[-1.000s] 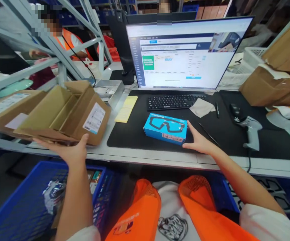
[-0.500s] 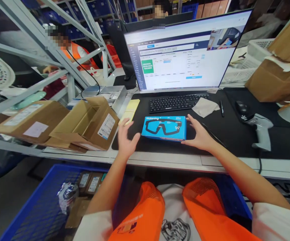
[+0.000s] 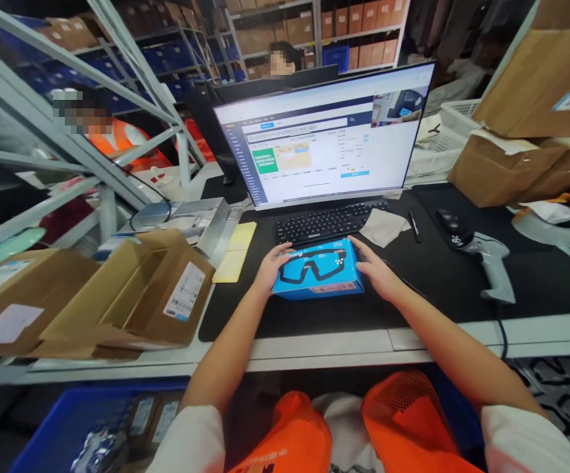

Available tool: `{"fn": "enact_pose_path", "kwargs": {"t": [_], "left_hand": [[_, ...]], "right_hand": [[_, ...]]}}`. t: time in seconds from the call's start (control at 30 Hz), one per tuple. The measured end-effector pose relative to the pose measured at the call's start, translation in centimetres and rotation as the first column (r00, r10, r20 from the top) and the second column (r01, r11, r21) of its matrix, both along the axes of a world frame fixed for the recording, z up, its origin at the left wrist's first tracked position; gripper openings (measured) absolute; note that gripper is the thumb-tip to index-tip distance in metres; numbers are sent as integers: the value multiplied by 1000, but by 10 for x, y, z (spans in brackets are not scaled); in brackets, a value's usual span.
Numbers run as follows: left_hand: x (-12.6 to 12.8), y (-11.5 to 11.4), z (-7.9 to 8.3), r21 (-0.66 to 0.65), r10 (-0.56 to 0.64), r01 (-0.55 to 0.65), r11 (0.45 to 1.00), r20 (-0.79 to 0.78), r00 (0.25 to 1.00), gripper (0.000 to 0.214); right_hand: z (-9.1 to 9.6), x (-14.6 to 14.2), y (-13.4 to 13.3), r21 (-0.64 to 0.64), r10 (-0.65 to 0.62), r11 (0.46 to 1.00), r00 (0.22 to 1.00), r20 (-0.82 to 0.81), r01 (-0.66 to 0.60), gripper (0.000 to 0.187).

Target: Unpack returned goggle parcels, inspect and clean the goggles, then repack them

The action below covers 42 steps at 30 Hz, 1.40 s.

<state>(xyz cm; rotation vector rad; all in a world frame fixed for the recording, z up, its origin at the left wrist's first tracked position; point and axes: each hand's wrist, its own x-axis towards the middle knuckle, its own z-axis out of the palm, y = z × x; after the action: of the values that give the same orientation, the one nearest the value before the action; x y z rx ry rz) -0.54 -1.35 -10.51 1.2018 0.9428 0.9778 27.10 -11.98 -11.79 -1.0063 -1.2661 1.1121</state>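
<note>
A blue goggles box (image 3: 318, 270) with a black goggle drawing on top rests on the black desk mat (image 3: 413, 282), just in front of the keyboard (image 3: 322, 222). My left hand (image 3: 271, 264) grips the box's left end, fingers curled over its top edge. My right hand (image 3: 373, 269) presses against the box's right end, fingers wrapped along that side. The box sits held between both hands.
An open cardboard box (image 3: 147, 295) lies at the left, by a sealed parcel (image 3: 14, 309). Monitor (image 3: 322, 135) behind the keyboard; barcode scanner (image 3: 486, 259), mouse (image 3: 448, 220), pen (image 3: 414, 226), paper scrap (image 3: 383, 226), yellow pad (image 3: 236, 253). Blue crate (image 3: 68, 427) below. Two people sit beyond.
My left hand left the open cardboard box and came right onto the goggles box's left end. Both hands now clasp the box, which sits closer to the keyboard. The camera tilted up.
</note>
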Motion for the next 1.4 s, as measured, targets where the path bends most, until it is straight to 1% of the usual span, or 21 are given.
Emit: {"fn": "enact_pose_path", "kwargs": {"t": [0.07, 0.13, 0.17, 0.23, 0.27, 0.3, 0.37, 0.4, 0.47, 0.5, 0.57, 0.63, 0.67, 0.73, 0.8, 0.87, 0.97, 1.1, 1.23, 1.3, 1.4], "left_hand": [[-4, -8, -3, 51, 17, -15, 999, -31, 999, 56], [-8, -14, -4, 163, 44, -23, 986, -126, 991, 49], [-10, -17, -3, 238, 64, -17, 971, -191, 979, 44], [-13, -22, 0, 396, 110, 26, 918, -318, 942, 37], [-14, -24, 3, 476, 136, 60, 877, -368, 920, 34], [-15, -27, 6, 553, 155, 111, 826, -411, 898, 33], [-16, -33, 12, 665, 167, 262, 699, -508, 845, 35], [-15, -37, 16, 687, 168, 350, 637, -566, 807, 39], [-13, -46, 22, 673, 169, 515, 532, -680, 714, 52], [-11, -50, 25, 648, 171, 579, 495, -726, 667, 62], [-4, -57, 30, 594, 168, 669, 447, -790, 589, 86], [4, -60, 35, 547, 153, 722, 423, -829, 538, 104], [8, -60, 37, 531, 145, 739, 416, -840, 522, 108], [14, -58, 40, 513, 131, 759, 401, -852, 506, 110], [17, -55, 41, 513, 120, 768, 384, -852, 509, 112], [18, -53, 41, 522, 121, 765, 376, -847, 518, 115], [16, -53, 39, 545, 132, 740, 394, -831, 541, 116], [11, -52, 37, 579, 124, 702, 415, -800, 586, 117], [8, -53, 36, 592, 121, 697, 405, -790, 601, 116], [8, -55, 35, 590, 126, 708, 389, -795, 593, 114], [11, -58, 35, 576, 131, 734, 360, -810, 572, 110]], "right_hand": [[-2, -1, 2, -43, -12, 999, 1000, -13, 11, 68], [0, 0, 2, -75, 28, 997, 999, -30, -30, 65], [2, 1, 2, -89, 45, 995, 998, -39, -48, 64], [6, 4, -1, -123, 77, 989, 996, -45, -82, 65], [8, 6, -2, -145, 103, 983, 994, -42, -108, 67], [10, 8, -4, -161, 130, 978, 991, -38, -135, 69], [14, 12, -6, -168, 176, 970, 984, -25, -178, 71], [15, 13, -6, -158, 190, 969, 982, -19, -190, 69], [16, 13, -7, -131, 198, 972, 980, -5, -197, 62], [17, 13, -7, -122, 196, 973, 981, 3, -194, 58], [18, 10, -8, -120, 174, 978, 985, 14, -171, 55], [19, 9, -9, -132, 141, 982, 990, 22, -136, 55], [20, 8, -9, -141, 135, 982, 990, 28, -130, 54], [20, 10, -10, -162, 152, 976, 988, 37, -144, 54], [20, 14, -9, -192, 203, 962, 979, 27, -195, 59], [19, 18, -7, -221, 253, 944, 967, 5, -246, 67], [16, 21, -6, -245, 289, 927, 957, -16, -284, 75], [16, 16, -8, -197, 271, 945, 962, 32, -260, 73], [21, 15, -11, -161, 242, 962, 963, 117, -222, 72], [22, 18, -12, -200, 266, 951, 955, 134, -237, 74], [22, 24, -11, -298, 326, 914, 936, 135, -276, 88]]}}
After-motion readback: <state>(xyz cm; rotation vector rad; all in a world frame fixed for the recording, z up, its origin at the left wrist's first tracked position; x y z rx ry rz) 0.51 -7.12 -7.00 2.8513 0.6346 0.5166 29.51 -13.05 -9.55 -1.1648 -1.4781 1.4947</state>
